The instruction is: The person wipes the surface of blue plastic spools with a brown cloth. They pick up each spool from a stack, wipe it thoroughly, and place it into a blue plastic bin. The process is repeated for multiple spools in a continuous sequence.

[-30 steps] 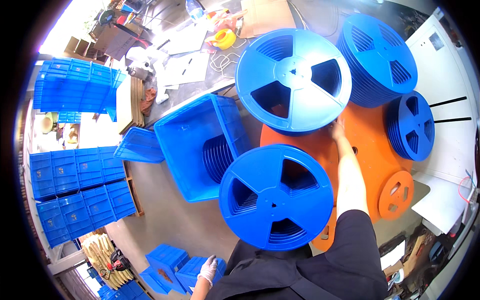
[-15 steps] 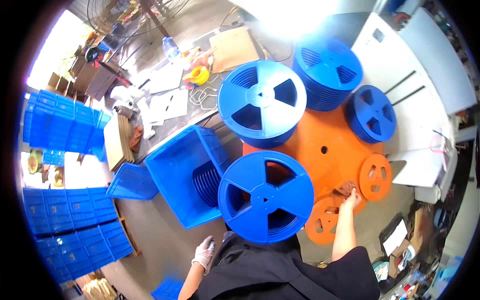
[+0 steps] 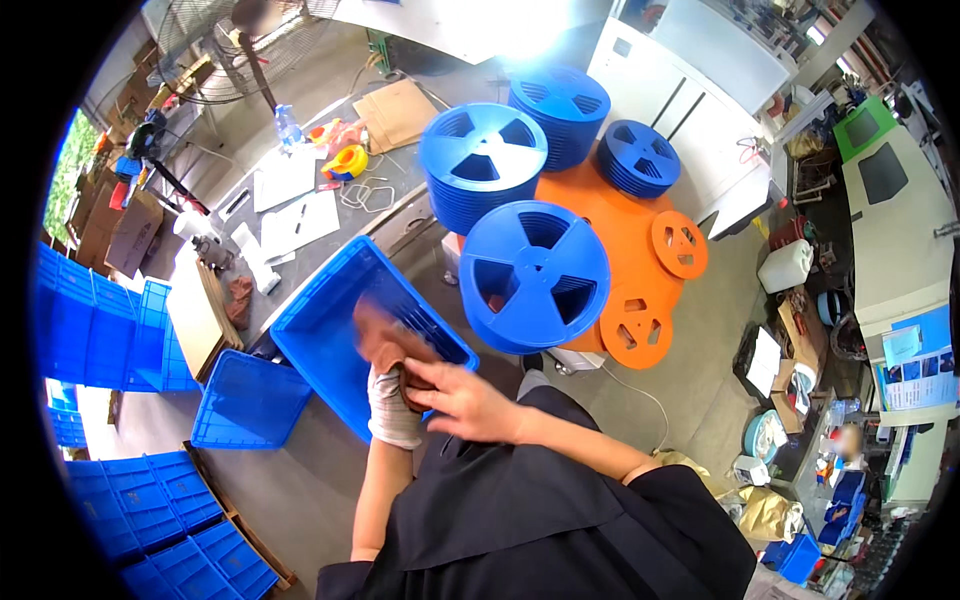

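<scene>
Over the blue crate my left hand (image 3: 395,412) is raised, with a pale knitted glove showing at the wrist. A brown glove (image 3: 378,335), smeared by motion, covers its fingers, so their pose is hidden. My bare right hand (image 3: 472,403) reaches across from the right and grips the brown glove's cuff at the left wrist. Just behind the hands lies the open blue crate (image 3: 322,318). To its right, the nearest stack of blue plastic reels (image 3: 535,262) stands on the orange table (image 3: 590,205).
More blue reel stacks (image 3: 484,148) stand farther back. Two orange discs (image 3: 636,333) extend from the table's right side. A grey workbench (image 3: 345,222) holds papers, tape and cardboard. Blue crates (image 3: 150,500) are piled at left, and a cable (image 3: 640,385) lies on the floor.
My right hand has left the orange table with the brown cloth-like glove and come to my left hand, which has risen over the crate. My view has shifted rightward.
</scene>
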Demonstrator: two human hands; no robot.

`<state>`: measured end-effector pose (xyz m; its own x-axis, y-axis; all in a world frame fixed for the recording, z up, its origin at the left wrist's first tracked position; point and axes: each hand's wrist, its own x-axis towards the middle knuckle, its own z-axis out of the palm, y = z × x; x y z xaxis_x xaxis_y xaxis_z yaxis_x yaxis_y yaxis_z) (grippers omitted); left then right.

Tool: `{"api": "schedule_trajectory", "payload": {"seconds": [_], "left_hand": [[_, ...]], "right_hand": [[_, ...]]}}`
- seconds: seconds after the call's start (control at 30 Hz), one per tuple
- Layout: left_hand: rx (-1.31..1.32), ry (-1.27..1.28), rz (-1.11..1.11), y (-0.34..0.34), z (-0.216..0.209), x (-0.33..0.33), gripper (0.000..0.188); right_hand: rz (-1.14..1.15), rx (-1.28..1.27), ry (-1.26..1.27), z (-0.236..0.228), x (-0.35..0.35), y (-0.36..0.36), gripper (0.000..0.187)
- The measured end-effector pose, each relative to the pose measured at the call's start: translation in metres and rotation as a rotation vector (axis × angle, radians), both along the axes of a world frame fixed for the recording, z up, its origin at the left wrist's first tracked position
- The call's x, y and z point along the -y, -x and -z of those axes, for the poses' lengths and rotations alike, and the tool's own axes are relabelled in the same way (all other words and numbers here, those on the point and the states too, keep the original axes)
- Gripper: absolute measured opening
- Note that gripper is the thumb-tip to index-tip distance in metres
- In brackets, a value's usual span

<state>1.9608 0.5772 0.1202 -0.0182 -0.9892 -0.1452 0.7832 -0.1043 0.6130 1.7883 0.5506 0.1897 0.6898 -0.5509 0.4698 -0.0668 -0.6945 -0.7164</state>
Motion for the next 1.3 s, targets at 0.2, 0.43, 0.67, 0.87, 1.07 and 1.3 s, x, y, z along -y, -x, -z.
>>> {"api": "schedule_trajectory", "payload": {"seconds": [0.2,0.43,0.67,0.87,1.07,1.3], "left_hand": [[0.090,-0.148,-0.406,-0.004,-0.011,-0.058,0.015],[0.328,-0.283,-0.214,-0.007,-0.019,-0.108,0.029],[0.833,-0.218,0.005,-0.042,0.009,-0.137,0.050],[1.120,-0.084,-0.044,-0.058,0.022,-0.125,0.094],[0.895,0.090,-0.102,-0.043,0.035,-0.102,0.075],[0.893,-0.232,-0.302,-0.050,0.055,-0.121,0.051]], "right_hand": [[0.012,-0.016,-0.658,0.000,-0.066,-0.038,0.042],[0.195,0.088,-0.848,0.046,-0.074,-0.062,0.023],[0.265,0.581,-1.236,0.029,-0.046,-0.057,0.007],[0.417,0.231,-0.534,-0.003,-0.034,-0.048,0.013],[0.237,-0.050,0.056,-0.011,-0.060,-0.079,0.012],[0.433,0.035,-0.450,0.012,-0.051,-0.071,0.007]]}}
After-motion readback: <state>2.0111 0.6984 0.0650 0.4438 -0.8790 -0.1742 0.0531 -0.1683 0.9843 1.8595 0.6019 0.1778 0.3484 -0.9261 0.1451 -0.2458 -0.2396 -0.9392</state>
